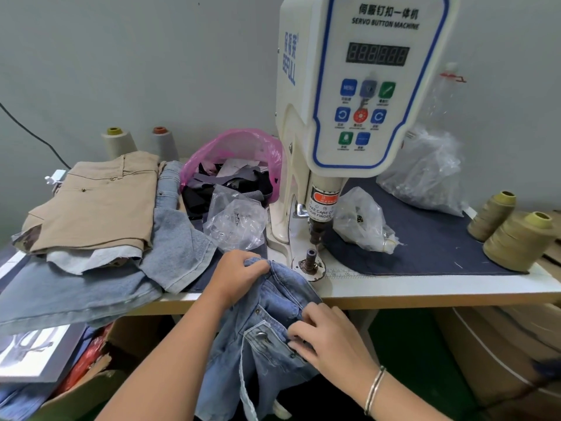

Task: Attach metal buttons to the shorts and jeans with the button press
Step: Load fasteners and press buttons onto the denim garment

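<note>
Blue denim shorts (273, 323) hang over the tabletop (425, 288) edge, just in front of the servo button machine (349, 117). The left hand (239, 273) has its grip clamped on the bunched waistband; the right hand (331, 335) pinches the fly. Khaki shorts (94, 202) lie folded at left.

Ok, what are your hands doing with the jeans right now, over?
Left hand grips the jeans by the press post. Right hand pinches the waistband lower down. Jeans not yet on the post. Nothing blocking it.
</note>
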Demonstrator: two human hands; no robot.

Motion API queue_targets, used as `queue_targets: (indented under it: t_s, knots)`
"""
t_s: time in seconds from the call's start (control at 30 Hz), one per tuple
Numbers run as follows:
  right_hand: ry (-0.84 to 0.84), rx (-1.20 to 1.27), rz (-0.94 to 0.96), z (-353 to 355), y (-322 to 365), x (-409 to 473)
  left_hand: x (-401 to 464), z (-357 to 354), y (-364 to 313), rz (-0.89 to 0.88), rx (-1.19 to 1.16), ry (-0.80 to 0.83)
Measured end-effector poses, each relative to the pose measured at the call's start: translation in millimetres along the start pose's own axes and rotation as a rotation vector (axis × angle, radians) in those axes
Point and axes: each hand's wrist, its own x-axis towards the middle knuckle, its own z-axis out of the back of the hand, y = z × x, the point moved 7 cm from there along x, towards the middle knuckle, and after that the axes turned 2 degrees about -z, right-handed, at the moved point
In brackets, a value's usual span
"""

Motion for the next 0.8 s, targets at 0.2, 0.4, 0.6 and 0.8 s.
queue_targets:
  t_s: [0.2, 0.4, 0.6, 0.8]
  knots:
    - [-0.099, 0.319, -0.037, 40, 1, 19, -9, 7, -13, -0.034, 0.102, -0.043]
    - [-0.068, 0.587, -0.164, 79, -13, 42, -66, 12, -98, -0.457, 0.118, -0.163]
    - [0.011, 0.622, -0.104, 89, -6, 52, -67, -10, -103, -0.233, 0.152, 0.182]
    - [0.191, 0.779, -0.101, 82, -19, 40, -67, -6, -103, -0.050, -0.478, 0.397]
